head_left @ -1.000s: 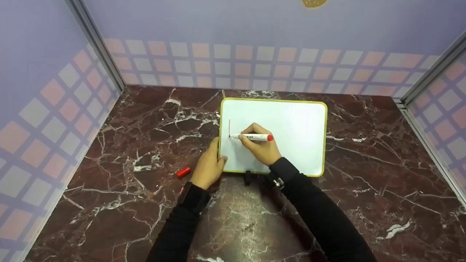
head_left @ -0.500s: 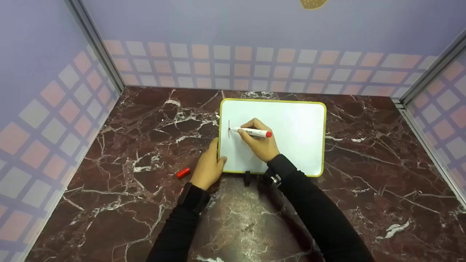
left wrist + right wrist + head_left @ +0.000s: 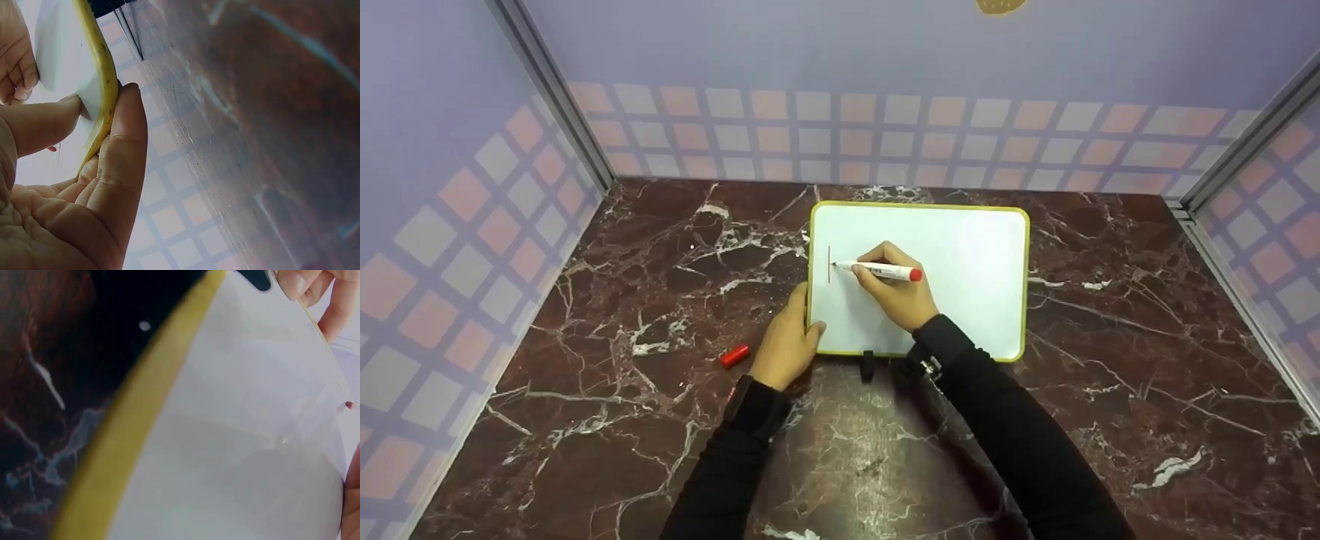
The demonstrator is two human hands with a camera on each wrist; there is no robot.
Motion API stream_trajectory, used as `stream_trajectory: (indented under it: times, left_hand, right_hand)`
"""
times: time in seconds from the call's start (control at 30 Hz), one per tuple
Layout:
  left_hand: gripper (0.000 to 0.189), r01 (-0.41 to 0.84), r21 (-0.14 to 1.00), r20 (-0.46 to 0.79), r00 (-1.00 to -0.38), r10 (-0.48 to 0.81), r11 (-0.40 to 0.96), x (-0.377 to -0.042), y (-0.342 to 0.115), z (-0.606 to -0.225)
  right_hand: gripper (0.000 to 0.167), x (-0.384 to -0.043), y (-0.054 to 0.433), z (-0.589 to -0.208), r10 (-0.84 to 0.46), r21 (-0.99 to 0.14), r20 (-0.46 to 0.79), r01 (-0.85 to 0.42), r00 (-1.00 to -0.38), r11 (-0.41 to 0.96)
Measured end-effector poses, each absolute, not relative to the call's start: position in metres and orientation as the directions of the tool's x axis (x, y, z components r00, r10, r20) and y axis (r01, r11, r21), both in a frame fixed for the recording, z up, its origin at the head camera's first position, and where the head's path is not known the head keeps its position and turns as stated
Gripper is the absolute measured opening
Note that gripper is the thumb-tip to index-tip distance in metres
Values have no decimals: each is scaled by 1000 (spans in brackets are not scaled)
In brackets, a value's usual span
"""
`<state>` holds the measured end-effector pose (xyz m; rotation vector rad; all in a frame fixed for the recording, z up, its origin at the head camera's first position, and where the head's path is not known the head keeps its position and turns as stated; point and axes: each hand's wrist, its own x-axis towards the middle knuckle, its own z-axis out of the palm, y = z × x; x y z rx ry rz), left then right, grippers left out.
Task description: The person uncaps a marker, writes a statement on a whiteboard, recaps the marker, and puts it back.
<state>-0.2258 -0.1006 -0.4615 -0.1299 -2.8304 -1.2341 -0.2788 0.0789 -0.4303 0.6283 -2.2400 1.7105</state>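
Whiteboard [image 3: 967,300]: rectangular, rounded corners, glossy white face, narrow yellow frame; dark specks show on the frame in the left wrist view. It is located at the middle of the table [image 3: 585,450], toward the far wall [image 3: 885,142], long sides running left to right. Whether it lies fully flat cannot be determined. One thin, straight red line [image 3: 829,264] stands on the face near the left edge, running far to near. A small black piece [image 3: 868,366] projects from the near edge, left of centre.

Marker [image 3: 889,271]: white barrel, dark print, red end plug at right, tip at left, uncapped. It is over the left half of the board, the tip just right of the line; contact with the face cannot be confirmed.

Right hand [image 3: 904,296]: fingers curled in a writing grip about the marker. Left hand [image 3: 784,349]: closed on the board's left edge, thumb over the face, fingers along the outer side.

Red cap [image 3: 735,355]: glossy, lying on the table left of the left hand.
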Motion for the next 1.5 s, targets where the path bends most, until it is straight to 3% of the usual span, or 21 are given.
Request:
stream_trajectory:
  times: [0.5, 0.77, 1.07, 1.5]
  left_hand:
    - [66, 147, 731, 127, -989, 79, 666, -225, -101, -464]
    - [66, 131, 739, 109, -991, 75, 661, -225, -99, -464]
    - [67, 118, 758, 103, -993, 62, 642, -224, -100, -463]
    - [66, 114, 760, 97, -993, 62, 640, -223, -100, -462]
  right_hand:
    - [14, -287, 99, -439, -207, -837, 465, -504, -861, 215]
    - [11, -269, 96, -413, -158, -873, 415, -441, -896, 210]
    - [12, -289, 94, -424, -103, -875, 425, -437, -899, 207]
    - [15, -300, 95, -429, -141, -854, 450, -471, -882, 220]
